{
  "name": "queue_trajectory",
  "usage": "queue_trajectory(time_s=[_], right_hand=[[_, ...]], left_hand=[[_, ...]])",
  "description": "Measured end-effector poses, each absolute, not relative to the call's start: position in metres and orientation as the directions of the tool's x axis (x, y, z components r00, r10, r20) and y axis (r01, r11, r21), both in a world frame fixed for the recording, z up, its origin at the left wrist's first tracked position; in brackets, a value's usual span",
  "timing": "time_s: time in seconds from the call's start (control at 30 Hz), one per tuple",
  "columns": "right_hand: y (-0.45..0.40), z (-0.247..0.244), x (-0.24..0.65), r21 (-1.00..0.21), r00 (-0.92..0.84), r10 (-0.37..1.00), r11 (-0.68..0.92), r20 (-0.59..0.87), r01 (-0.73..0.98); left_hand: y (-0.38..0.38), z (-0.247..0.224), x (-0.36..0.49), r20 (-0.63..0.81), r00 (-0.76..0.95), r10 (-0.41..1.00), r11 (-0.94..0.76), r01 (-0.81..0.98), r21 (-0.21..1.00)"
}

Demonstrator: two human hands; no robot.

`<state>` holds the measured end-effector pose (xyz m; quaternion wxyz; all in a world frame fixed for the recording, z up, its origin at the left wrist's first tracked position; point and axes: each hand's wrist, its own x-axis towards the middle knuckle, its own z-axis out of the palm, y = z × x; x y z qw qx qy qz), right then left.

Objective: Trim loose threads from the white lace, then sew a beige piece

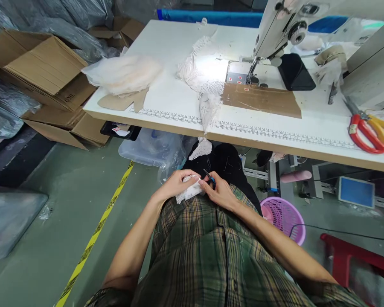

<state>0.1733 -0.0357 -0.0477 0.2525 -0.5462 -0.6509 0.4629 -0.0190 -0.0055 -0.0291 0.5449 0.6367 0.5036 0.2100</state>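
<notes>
Table (166, 94): 1. On it: machine (275, 30), 1; ruler (262, 131), 1; brown strip (262, 99), 1; black pad (296, 72), 1. In front of the table: hands, 2 (left hand (174, 185), right hand (220, 192)); snips (208, 174), 1; stool (348, 251), 1. Below the table: basket (289, 217), 1; tray (134, 132), 1. Left of the table: cartons (45, 64), at least 2, overlapping, exact count unclear.
</notes>
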Motion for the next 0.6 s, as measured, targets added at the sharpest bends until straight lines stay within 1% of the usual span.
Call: queue_trajectory(time_s=[0.07,0.13,0.17,0.23,0.3,0.33,0.4,0.5,0.57,0.6], right_hand=[[-0.032,-0.049,0.177,-0.831,-0.172,0.979,0.004,-0.111,0.556],[-0.029,-0.048,0.181,-0.816,-0.127,0.991,0.047,-0.033,0.576],[-0.027,-0.046,0.183,-0.817,-0.123,0.992,0.065,-0.008,0.573],[-0.023,-0.04,0.186,-0.83,-0.128,0.991,0.096,0.03,0.55],[-0.018,-0.032,0.186,-0.852,-0.134,0.988,0.135,0.077,0.507],[-0.015,-0.028,0.184,-0.86,-0.132,0.985,0.159,0.108,0.484],[-0.007,-0.021,0.178,-0.864,-0.103,0.979,0.203,0.175,0.461],[0.001,-0.014,0.168,-0.854,-0.008,0.972,0.212,0.237,0.475],[0.001,-0.011,0.164,-0.856,0.017,0.97,0.205,0.242,0.474],[-0.001,-0.009,0.163,-0.862,0.0,0.971,0.212,0.239,0.459]], left_hand=[[0.009,-0.038,-0.021,-0.188,0.336,0.923,-0.052,0.592,0.804],[0.022,-0.045,-0.022,-0.112,0.26,0.959,-0.112,0.709,0.696],[0.027,-0.046,-0.022,-0.082,0.237,0.968,-0.122,0.729,0.674],[0.031,-0.047,-0.018,-0.01,0.206,0.978,-0.144,0.714,0.685],[0.029,-0.044,-0.011,0.096,0.178,0.979,-0.194,0.693,0.694],[0.026,-0.043,-0.006,0.153,0.176,0.972,-0.233,0.699,0.676],[0.015,-0.038,0.003,0.256,0.229,0.939,-0.339,0.726,0.598],[-0.003,-0.029,0.011,0.352,0.432,0.83,-0.556,0.684,0.472],[-0.011,-0.02,0.01,0.387,0.503,0.773,-0.635,0.617,0.466],[-0.012,-0.014,0.007,0.406,0.489,0.772,-0.635,0.593,0.494]])
